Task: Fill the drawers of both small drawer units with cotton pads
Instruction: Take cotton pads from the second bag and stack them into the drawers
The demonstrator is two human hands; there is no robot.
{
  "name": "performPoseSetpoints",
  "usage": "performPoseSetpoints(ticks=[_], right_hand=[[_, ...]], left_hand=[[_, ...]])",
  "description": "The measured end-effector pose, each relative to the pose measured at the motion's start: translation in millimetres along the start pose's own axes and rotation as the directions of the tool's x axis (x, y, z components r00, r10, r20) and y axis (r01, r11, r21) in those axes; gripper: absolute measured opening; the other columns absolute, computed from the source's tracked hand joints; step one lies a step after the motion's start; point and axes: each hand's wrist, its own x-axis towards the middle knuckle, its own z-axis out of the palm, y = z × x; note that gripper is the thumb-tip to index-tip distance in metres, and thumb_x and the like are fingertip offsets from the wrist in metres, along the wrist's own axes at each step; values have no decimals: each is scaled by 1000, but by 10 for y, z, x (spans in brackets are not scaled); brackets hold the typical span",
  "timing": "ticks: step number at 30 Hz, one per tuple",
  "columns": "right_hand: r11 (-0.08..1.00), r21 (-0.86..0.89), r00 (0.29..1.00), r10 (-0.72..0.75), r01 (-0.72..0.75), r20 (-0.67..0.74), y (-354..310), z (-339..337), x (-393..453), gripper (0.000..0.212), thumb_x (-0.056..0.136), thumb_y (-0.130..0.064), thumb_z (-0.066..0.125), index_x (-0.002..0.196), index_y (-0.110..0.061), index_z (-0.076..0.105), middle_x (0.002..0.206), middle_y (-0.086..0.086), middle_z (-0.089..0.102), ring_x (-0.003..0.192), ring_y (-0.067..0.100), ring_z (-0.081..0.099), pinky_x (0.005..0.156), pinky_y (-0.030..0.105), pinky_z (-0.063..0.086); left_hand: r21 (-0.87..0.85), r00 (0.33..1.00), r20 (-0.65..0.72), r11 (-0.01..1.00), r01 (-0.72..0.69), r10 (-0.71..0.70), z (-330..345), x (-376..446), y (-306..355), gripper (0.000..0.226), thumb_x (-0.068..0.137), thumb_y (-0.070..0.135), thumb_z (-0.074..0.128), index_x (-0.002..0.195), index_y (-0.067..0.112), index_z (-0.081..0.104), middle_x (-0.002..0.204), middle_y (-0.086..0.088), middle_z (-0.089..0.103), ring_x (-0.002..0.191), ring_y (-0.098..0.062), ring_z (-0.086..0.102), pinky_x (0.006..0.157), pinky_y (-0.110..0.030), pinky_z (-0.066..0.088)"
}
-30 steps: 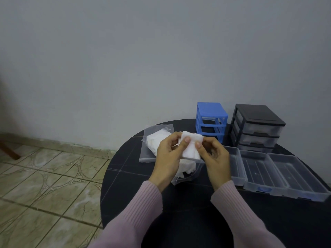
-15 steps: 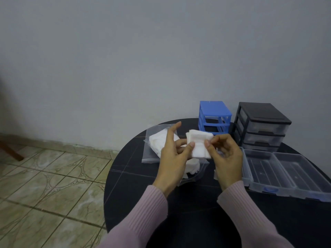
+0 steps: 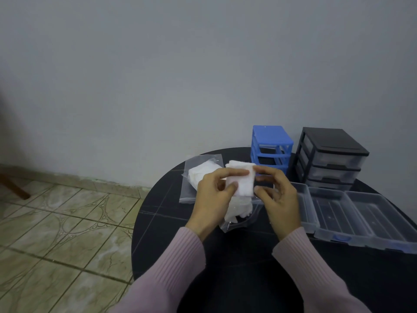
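A small stack of white cotton pads (image 3: 242, 179) is held up over the round black table (image 3: 162, 222). My left hand (image 3: 213, 197) pinches its left edge and my right hand (image 3: 276, 195) pinches its right edge. Under my hands lies an open clear bag (image 3: 239, 213) with more pads. A second clear bag of pads (image 3: 196, 175) lies behind it to the left. The blue drawer unit (image 3: 270, 146) stands at the back with its slots bare. Beside it stands the black drawer unit (image 3: 329, 159), drawers in. Three clear drawers (image 3: 361, 213) lie side by side to the right.
The table stands close to a grey wall. Tiled floor (image 3: 56, 222) lies to the left, past the table's rim. A brown furniture leg (image 3: 13, 186) shows at the far left. Pink sleeves cover both forearms.
My left hand's fingers have curled back down onto the pads. Both hands and the stack have stayed over the open bag. The view has shifted slightly.
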Motion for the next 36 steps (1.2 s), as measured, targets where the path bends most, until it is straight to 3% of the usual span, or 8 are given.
performPoseSetpoints(ticks=[6, 12, 16, 19, 22, 25, 32, 36], right_hand=[[798, -571, 970, -67, 193, 233, 13, -135, -2, 27, 72, 2, 66, 72, -20, 51, 60, -8, 52, 52, 6, 49, 51, 12, 41], [646, -728, 927, 81, 230, 365, 12, -126, -37, 17, 78, -18, 63, 74, -21, 46, 50, -11, 43, 45, 3, 41, 49, 8, 25], [633, -736, 919, 97, 239, 382, 31, -123, -32, 16, 81, -19, 61, 77, -22, 46, 53, -12, 44, 49, 1, 42, 53, 8, 27], [653, -716, 919, 76, 247, 387, 43, -119, -32, 15, 81, -19, 62, 78, -22, 47, 60, -8, 55, 54, 3, 50, 57, 11, 35], [660, -703, 935, 2, 265, 354, 70, -118, -33, 17, 77, -14, 65, 78, -21, 49, 66, -9, 55, 54, -2, 46, 55, 7, 30], [646, -698, 940, -94, 309, 329, 103, -109, -24, 20, 75, -9, 70, 86, -16, 55, 78, -7, 55, 60, 3, 51, 57, 4, 28], [544, -715, 897, -231, 439, 376, 230, -52, -6, 58, 63, -5, 82, 117, -11, 61, 109, 6, 64, 79, 20, 67, 60, 20, 50], [430, -753, 867, -280, 498, 413, 243, -33, 12, 61, 48, -9, 90, 105, -12, 68, 92, 7, 68, 68, 20, 67, 50, 24, 53]], left_hand=[[337, 998, -32, 941, -32, 45, -138, 26, -54, 48, 85, -3, 58, 124, 25, 55, 127, 15, 46, 118, -5, 43, 96, -18, 42], [505, 991, 132, 861, -66, -1, -158, 33, -101, 99, 70, 24, 81, 146, 32, 19, 151, 12, 14, 133, -7, 25, 106, -24, 31], [558, 974, 193, 804, -206, 116, -115, -11, -173, 120, 61, 26, 86, 147, 39, 4, 150, 19, 2, 137, -16, 27, 99, -38, 47], [546, 972, 165, 805, -232, 168, -96, -23, -169, 113, 65, 11, 80, 144, 40, 5, 147, 26, 1, 132, -19, 33, 80, -10, 49], [504, 978, 113, 839, -207, 174, -96, 15, -173, 103, 67, 13, 78, 146, 34, 15, 148, 20, 8, 131, -9, 30, 93, -16, 45], [482, 982, 77, 856, -186, 171, -88, 46, -150, 93, 75, 7, 72, 148, 25, 18, 149, 11, 15, 120, 12, 21, 89, 5, 30], [363, 992, -45, 927, -93, 118, -70, 85, -118, 67, 86, 2, 59, 144, 20, 30, 147, 9, 21, 116, 6, 33, 89, 1, 36], [309, 994, -56, 948, -74, 95, -31, 81, -105, 63, 89, 3, 57, 144, 17, 30, 147, 7, 22, 119, -6, 41, 82, 1, 41]])
